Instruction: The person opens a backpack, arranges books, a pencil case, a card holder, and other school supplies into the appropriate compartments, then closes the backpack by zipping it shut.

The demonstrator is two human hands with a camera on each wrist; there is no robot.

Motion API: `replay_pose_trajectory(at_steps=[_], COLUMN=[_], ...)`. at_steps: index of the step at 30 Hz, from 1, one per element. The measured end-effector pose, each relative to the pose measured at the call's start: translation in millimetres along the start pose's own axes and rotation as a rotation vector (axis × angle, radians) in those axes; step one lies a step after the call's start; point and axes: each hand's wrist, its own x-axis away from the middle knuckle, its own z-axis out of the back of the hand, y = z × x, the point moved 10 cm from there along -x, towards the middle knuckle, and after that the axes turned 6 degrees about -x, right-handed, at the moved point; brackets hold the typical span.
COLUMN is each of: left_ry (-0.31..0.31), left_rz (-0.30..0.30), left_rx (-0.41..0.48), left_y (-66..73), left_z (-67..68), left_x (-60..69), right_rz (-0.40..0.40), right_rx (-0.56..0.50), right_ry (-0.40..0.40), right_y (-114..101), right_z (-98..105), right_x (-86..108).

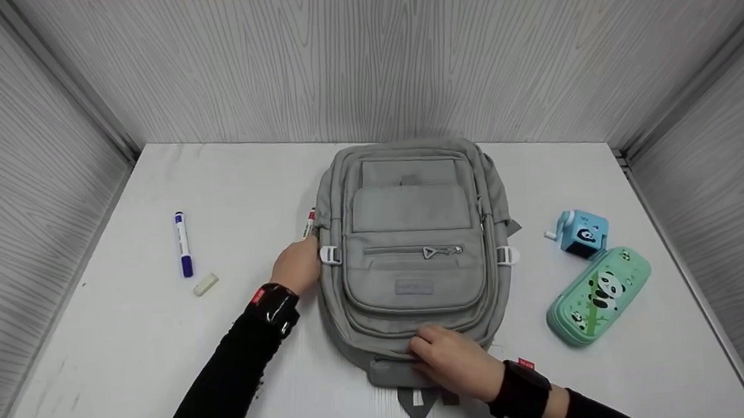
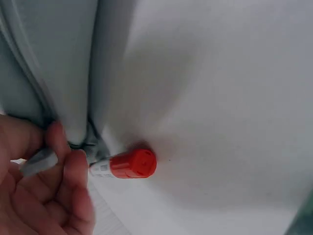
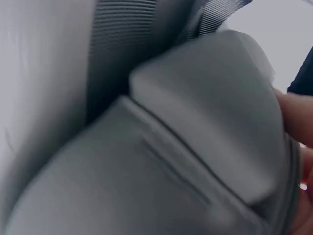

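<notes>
Fingers of the right hand [image 1: 450,361] pinch the edge of the grey backpack [image 1: 410,207] at its near end; those of the left hand [image 1: 298,264] are curled against its left side, small grey strip [image 2: 39,161] between them. Can't tell if that's webbing or a pull tab. Bag lies flat mid-table [image 1: 237,190], front panel up.

Progress, my read: both grips are set, bag work unfinished. Front pocket zip [image 1: 444,251] looks closed; main opening I can't confirm from any view. Nothing visibly going in or out.

Red-capped marker [image 1: 310,224] sits just past the left hand at the bag's side; can't tell if tucked in or loose. Farther left, outside the bag: blue-capped marker [image 1: 184,244], eraser [image 1: 206,284]. On the right, also outside: blue sharpener [image 1: 584,233], just beside the green panda case [image 1: 599,296].
</notes>
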Motion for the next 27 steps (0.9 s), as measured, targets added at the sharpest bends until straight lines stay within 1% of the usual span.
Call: replay_pose_trajectory(at_steps=[3, 7, 8, 10, 11, 13, 15, 17, 19, 20, 22, 24, 27], left_ry=[0.021, 0.085, 0.089, 0.07, 0.049, -0.015, -0.066, -0.095, -0.096, -0.091, -0.074, -0.071, -0.125], left_rz=[0.021, 0.002, -0.001, 0.003, 0.007, 0.019, 0.013, -0.015, -0.062, -0.093, -0.159, -0.242, -0.369], left_rx=[0.085, 0.163, 0.187, 0.243, 0.271, 0.338, 0.409, 0.483, 0.539, 0.553, 0.551, 0.532, 0.535], left_y=[-3.3, 0.4, 2.1, 6.4, 9.3, 15.9, 25.3, 38.8, 55.1, 64.6, 85.1, 108.3, 141.8], left_z=[4.0, 11.3, 12.6, 13.2, 12.3, 8.4, 4.3, 0.8, -1.2, -1.8, -3.3, -6.4, -15.5], left_x=[20.2, 55.0, 64.7, 84.2, 93.6, 111.4, 127.7, 140.3, 149.8, 153.4, 158.1, 161.3, 165.3], right_rz=[-0.042, -0.069, -0.069, -0.063, -0.06, -0.055, -0.053, -0.051, -0.046, -0.042, -0.034, -0.023, 0.0], right_rx=[-0.026, -0.029, -0.027, -0.021, -0.019, -0.016, -0.015, -0.016, -0.018, -0.019, -0.026, -0.028, -0.058], right_ry=[0.013, 0.048, 0.06, 0.085, 0.096, 0.113, 0.126, 0.134, 0.145, 0.152, 0.167, 0.183, 0.203], right_y=[3.5, 6.5, 6.6, 6.5, 6.4, 5.8, 4.8, 4.3, 3.6, 3.1, 2.2, 1.0, -0.4], right_z=[-3.0, -3.2, -2.7, -1.2, -0.5, 0.5, 1.0, 1.7, 2.3, 2.7, 3.1, 3.6, 4.1], right_x=[-0.7, -0.5, -0.3, 0.4, 0.9, 1.8, 2.2, 2.8, 2.9, 2.7, 2.4, 2.2, 3.0])
